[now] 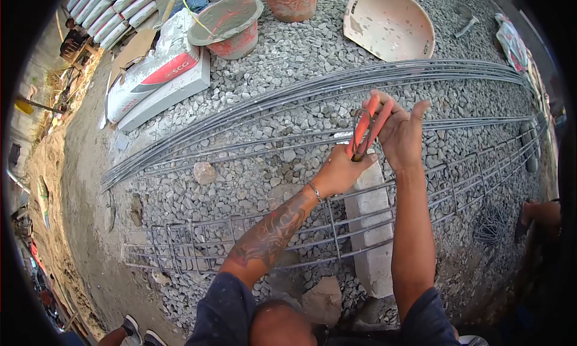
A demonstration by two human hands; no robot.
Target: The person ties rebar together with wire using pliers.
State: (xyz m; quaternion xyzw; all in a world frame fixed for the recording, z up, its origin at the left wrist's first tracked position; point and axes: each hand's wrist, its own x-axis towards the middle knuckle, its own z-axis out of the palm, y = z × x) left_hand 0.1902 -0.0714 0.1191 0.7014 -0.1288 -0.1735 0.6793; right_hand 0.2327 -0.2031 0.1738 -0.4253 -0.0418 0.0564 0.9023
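Note:
Red-handled pincers (377,129) stand between my two hands, handles pointing up and away from me. My left hand (341,173) is closed around their lower, metal end. Thin dark wire loops (362,129) lie against the handles, close to the left fingers. My right hand (401,135) is beside the handles with its thumb stretched out and its palm turned toward them. Its fingertips bend behind the handle ends and seem to touch them. Below both hands lies a long rebar cage (336,226), resting across a concrete block (366,217).
Loose straight rebar (252,108) lies across the gravel (288,51) beyond my hands. Behind it are a cement bag (159,75), a mortar bucket (231,48), a second bucket (293,6) and a pale basin (390,24). Tangled wire (491,224) lies at right, near another person's leg (540,214).

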